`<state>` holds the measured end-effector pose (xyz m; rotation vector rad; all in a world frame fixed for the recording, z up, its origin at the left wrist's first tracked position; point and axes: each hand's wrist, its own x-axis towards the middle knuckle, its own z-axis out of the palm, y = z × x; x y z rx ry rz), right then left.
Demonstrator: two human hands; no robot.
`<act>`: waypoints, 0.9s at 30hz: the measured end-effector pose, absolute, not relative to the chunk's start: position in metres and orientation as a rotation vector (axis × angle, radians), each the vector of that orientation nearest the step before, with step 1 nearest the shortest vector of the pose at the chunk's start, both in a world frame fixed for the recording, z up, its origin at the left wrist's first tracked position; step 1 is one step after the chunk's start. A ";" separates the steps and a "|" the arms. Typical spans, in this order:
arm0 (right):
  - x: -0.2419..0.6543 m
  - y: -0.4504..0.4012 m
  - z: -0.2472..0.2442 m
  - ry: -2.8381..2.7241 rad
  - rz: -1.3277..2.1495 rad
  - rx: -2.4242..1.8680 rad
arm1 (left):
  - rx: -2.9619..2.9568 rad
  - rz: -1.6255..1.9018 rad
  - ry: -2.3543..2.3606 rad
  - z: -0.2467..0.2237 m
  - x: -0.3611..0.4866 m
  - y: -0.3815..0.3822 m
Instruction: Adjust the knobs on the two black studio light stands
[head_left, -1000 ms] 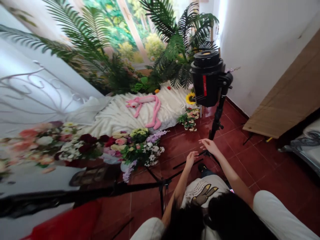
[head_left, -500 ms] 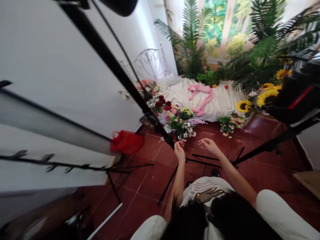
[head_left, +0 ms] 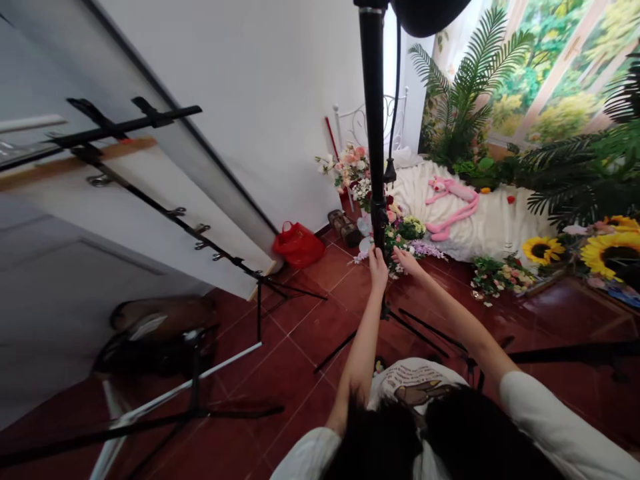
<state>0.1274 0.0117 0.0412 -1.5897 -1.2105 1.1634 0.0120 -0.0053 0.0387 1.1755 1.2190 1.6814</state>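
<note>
- Head view: the left hand is at the black light stand, fingers narrow; I cannot tell whether it grips.
- The right hand is just beside the stand, fingers nearly together; whether they are closed, I cannot tell.
- From the hands, the stand rises toward 12 o'clock, pink plush at 2, red bag at 9.

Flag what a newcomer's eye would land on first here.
Probably the pink plush toy, sprawled on the white draped fabric right of centre, along with the bright sunflowers near the right edge. Next, the red bag on the tiled floor by the wall, left of centre. The black pole also stands out, running down from the top to the left hand and right hand.
</note>
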 end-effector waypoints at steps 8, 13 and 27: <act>0.128 0.029 0.042 -1.120 1.234 -1.700 | 1.221 1.623 1.219 0.040 0.010 0.003; 0.129 0.034 0.045 -1.097 1.223 -1.661 | 1.209 1.660 1.243 0.040 0.012 0.003; 0.131 0.017 0.035 -0.993 1.467 -1.169 | 1.199 1.665 1.229 0.041 0.012 0.003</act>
